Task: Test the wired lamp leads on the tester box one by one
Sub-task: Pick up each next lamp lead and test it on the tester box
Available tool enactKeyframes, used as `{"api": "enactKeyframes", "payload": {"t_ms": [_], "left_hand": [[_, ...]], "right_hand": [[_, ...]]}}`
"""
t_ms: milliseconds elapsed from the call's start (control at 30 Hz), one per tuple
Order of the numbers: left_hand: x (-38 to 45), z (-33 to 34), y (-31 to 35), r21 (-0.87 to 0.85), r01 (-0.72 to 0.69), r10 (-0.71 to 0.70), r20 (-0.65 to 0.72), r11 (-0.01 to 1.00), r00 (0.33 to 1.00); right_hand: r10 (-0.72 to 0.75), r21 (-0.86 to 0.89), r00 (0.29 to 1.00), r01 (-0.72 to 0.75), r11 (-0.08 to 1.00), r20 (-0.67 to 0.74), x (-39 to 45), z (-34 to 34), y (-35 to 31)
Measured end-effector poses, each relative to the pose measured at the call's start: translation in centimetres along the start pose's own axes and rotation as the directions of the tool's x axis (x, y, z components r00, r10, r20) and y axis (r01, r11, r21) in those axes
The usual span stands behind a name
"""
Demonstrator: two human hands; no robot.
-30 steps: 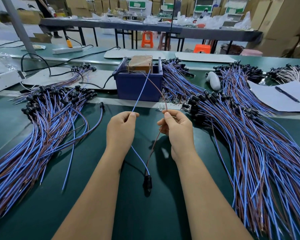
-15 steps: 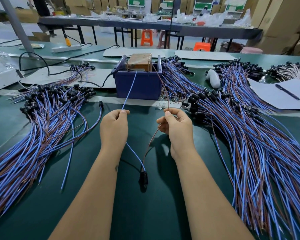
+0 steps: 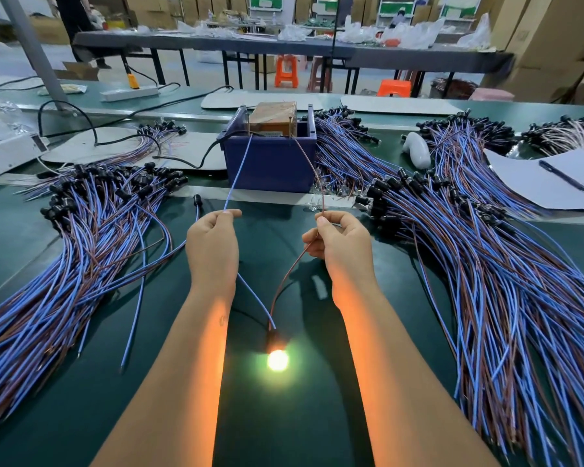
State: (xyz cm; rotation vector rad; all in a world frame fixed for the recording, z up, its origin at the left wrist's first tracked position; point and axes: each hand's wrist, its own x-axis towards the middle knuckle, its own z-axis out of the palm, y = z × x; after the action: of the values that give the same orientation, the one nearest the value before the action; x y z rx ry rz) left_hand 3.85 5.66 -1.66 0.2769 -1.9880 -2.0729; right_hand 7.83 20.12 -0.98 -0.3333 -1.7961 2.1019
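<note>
My left hand (image 3: 212, 246) pinches a blue wire (image 3: 238, 170) that runs up to the left side of the tester box (image 3: 273, 120). A brown wire (image 3: 310, 163) reaching the box's right side is pinched by my right hand (image 3: 338, 246). Both wires join below my hands at a small black lamp (image 3: 277, 357), which glows bright yellow-green on the green table (image 3: 284, 426). The brown tester box sits inside a dark blue bin (image 3: 270, 163).
A large pile of blue and brown lamp leads (image 3: 81, 251) lies at the left, another pile of leads (image 3: 506, 264) at the right. Paper with a pen (image 3: 563, 175) and a white object (image 3: 418, 150) lie at the far right. A black cable (image 3: 88, 129) runs to the bin.
My hands spread apart and the wire ends now reach both sides of the tester box. The lamp, dark before, is now lit.
</note>
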Motion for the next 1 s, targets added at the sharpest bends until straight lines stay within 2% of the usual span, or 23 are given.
{"api": "enactKeyframes", "payload": {"t_ms": [700,867,1000], "left_hand": [[0.5,-0.1,-0.2,-0.088,0.036,-0.039,-0.031,0.996,0.999],[0.0,0.0,-0.1,-0.001,-0.007,0.007,0.025,1.0,1.0],[-0.5,0.4,0.4,-0.004,-0.072,0.072,0.097,0.997,0.993]], "right_hand": [[0.002,-0.03,1.0,-0.001,1.0,0.005,0.0,0.2,0.1],[-0.139,-0.071,0.99,0.138,0.988,0.001,-0.5,0.8,0.1],[-0.18,-0.218,0.973,0.209,0.953,0.146,-1.1,2.0,0.7]]}}
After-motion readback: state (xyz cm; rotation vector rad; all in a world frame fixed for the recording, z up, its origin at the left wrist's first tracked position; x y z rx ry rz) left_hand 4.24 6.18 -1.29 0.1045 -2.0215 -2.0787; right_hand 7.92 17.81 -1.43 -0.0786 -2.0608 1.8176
